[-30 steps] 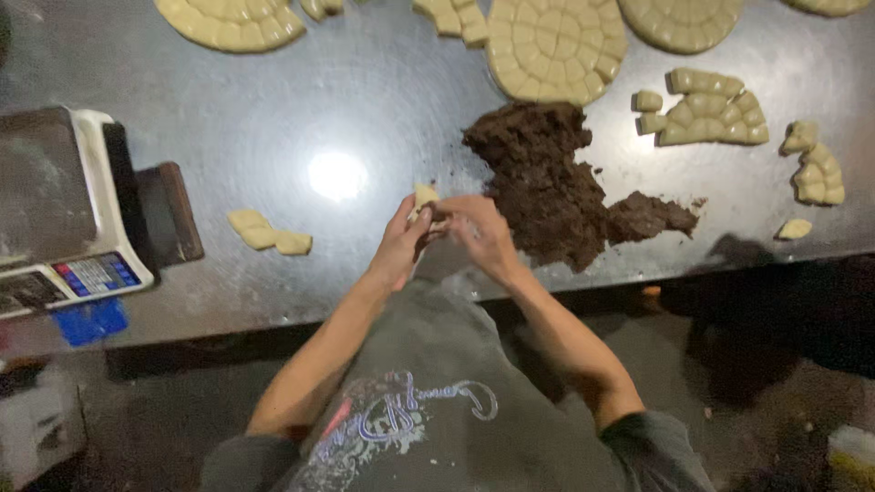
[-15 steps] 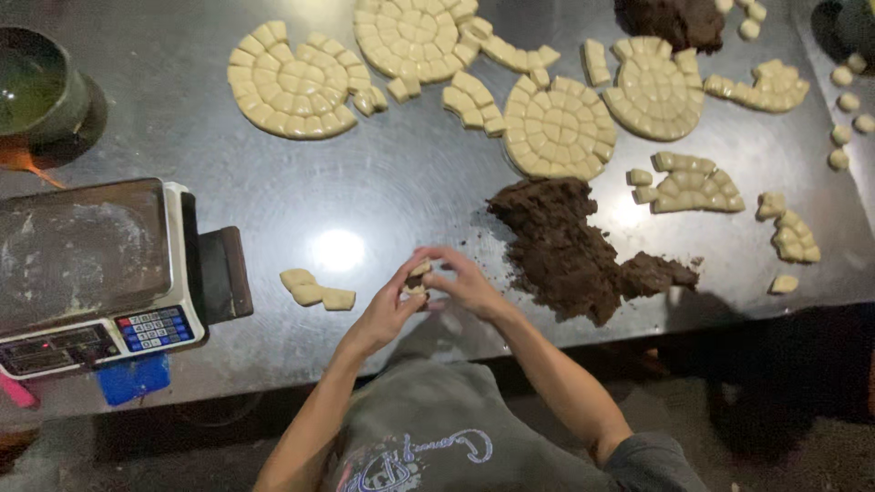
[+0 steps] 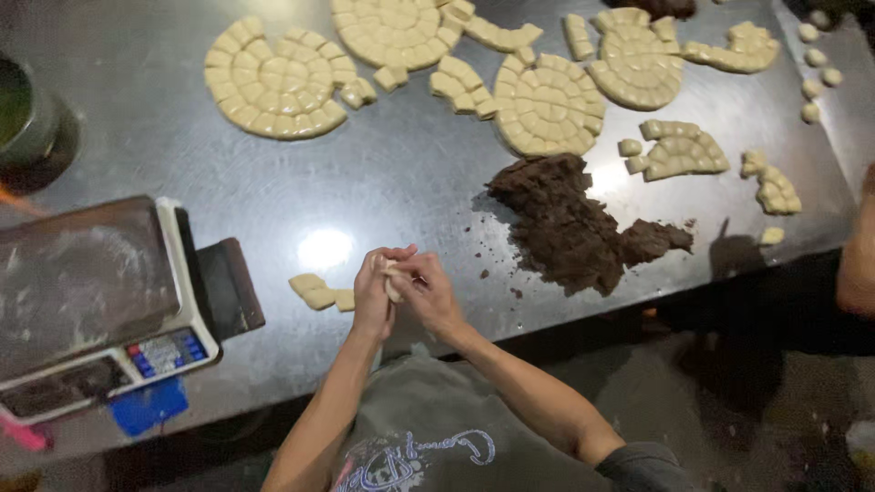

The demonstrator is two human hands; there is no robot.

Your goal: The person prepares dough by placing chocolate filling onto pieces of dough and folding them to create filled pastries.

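My left hand (image 3: 372,293) and my right hand (image 3: 428,290) are pressed together over the near edge of the steel table (image 3: 401,182), both closed around a small pale dough piece (image 3: 392,278) that shows only between the fingers. Just left of my hands lie two or three loose pale dough pieces (image 3: 321,292). A heap of dark brown filling (image 3: 574,228) sits on the table to the right of my hands.
A weighing scale (image 3: 100,301) stands at the left. Round pale dough discs scored into squares (image 3: 273,80) (image 3: 549,105) and broken segments (image 3: 682,150) lie along the far side. A dark bowl (image 3: 32,128) is far left. Another person's arm (image 3: 857,255) shows at the right edge.
The view has shifted, so the table sits lower and more of the dough discs show. My hands stay together, kneading the same dough piece near the table edge.
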